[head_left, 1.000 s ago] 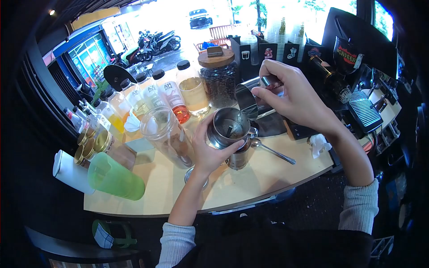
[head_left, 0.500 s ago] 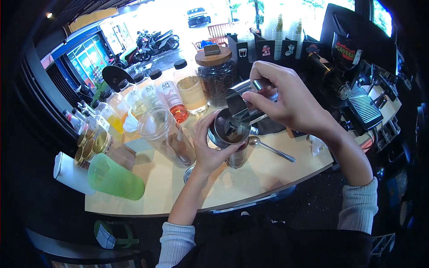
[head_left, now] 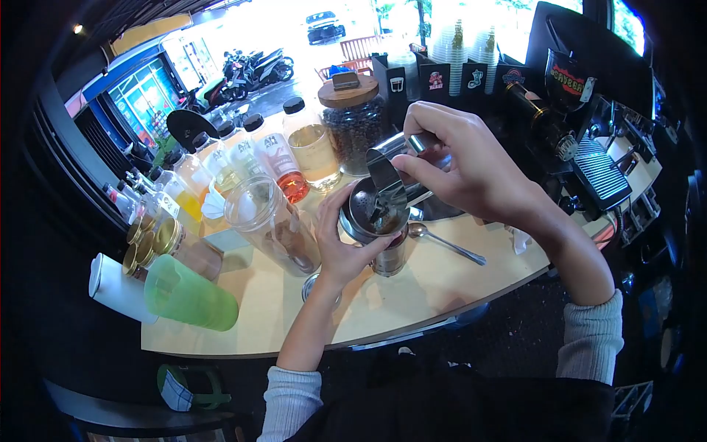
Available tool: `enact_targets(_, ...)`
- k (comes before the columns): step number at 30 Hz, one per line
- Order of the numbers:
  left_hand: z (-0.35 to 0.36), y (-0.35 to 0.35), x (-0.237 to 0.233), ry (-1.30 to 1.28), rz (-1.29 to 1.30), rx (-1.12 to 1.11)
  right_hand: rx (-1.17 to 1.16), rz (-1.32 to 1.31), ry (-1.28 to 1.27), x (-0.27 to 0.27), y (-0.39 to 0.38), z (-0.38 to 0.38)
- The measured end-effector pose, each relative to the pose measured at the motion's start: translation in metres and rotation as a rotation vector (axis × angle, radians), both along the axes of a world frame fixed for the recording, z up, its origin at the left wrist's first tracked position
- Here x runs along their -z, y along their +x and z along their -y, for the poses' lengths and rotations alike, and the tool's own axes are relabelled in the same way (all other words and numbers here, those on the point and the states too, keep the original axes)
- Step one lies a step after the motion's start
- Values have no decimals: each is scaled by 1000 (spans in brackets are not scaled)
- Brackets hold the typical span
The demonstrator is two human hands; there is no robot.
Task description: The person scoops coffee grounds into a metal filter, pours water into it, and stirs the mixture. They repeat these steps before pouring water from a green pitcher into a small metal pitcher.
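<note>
Pale wood-toned counter indoors; dark speckled floor at four o'clock; parked black motorcycles outside at eleven o'clock. Shiny silver metal pitcher: at one o'clock over the round silver metal cup, tilted, mouth toward eight o'clock, long axis eight to two. Right hand: fingers gripping the pitcher's handle. Left hand: fingers curled around the cup. Against one second earlier, the pitcher sits lower, farther over the cup.

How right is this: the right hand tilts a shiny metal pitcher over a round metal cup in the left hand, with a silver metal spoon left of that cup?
Wrong side: the head view shows the silver metal spoon right of the round metal cup.
</note>
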State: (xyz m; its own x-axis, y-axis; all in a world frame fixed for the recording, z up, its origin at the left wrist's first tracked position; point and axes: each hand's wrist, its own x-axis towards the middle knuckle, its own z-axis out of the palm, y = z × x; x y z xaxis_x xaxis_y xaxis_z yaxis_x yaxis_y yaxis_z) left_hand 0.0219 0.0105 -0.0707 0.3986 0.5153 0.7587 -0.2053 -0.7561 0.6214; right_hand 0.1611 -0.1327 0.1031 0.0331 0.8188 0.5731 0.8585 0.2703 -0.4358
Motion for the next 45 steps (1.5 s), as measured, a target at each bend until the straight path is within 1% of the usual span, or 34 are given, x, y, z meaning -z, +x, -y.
enact_targets(7,0,0,0,1,-2,-17,14,-39,-32,2,5,8)
enact_targets(9,-1,0,0,-8,-12,-10,27,-123,-53,4,8,10)
enact_targets(10,-2,1,1,-9,-12,-11,26,-123,-54,6,11,12)
enact_targets(12,-3,4,1,-42,8,1,4,-321,-53,13,20,14)
enact_targets(13,-3,5,0,-42,8,2,5,-320,-52,17,25,16)
enact_targets(15,-3,6,-2,-123,26,68,-35,-466,59,28,37,18)
enact_targets(17,0,5,-9,-142,4,85,-18,-467,83,40,52,22)
enact_targets(19,2,4,-15,-162,-17,102,-10,-682,139,49,58,31)
enact_targets(20,3,3,-17,-187,-31,110,-31,-750,149,55,63,36)
enact_targets(23,5,-1,-25,-232,-64,121,4,-824,171,85,79,46)
enact_targets(25,3,-3,-28,-249,-80,125,-4,-830,168,110,88,49)
enact_targets(30,1,-6,-34,-291,-104,187,120,-955,193,173,104,55)
enact_targets(32,-2,-7,-35,-310,-103,210,132,-1009,203,198,110,53)
enact_targets(33,-3,-8,-35,-329,-99,236,144,-1058,214,204,110,53)
enact_targets(35,-2,-10,-37,-342,-113,234,134,-1071,206,209,106,52)
enact_targets(37,-2,-11,-39,-352,-121,228,95,-1135,250,220,108,45)
enact_targets(39,-3,-13,-39,-379,-122,275,90,-1139,267,225,104,36)
enact_targets(45,-1,-16,-43,-374,-170,251,119,-1076,272,230,108,20)
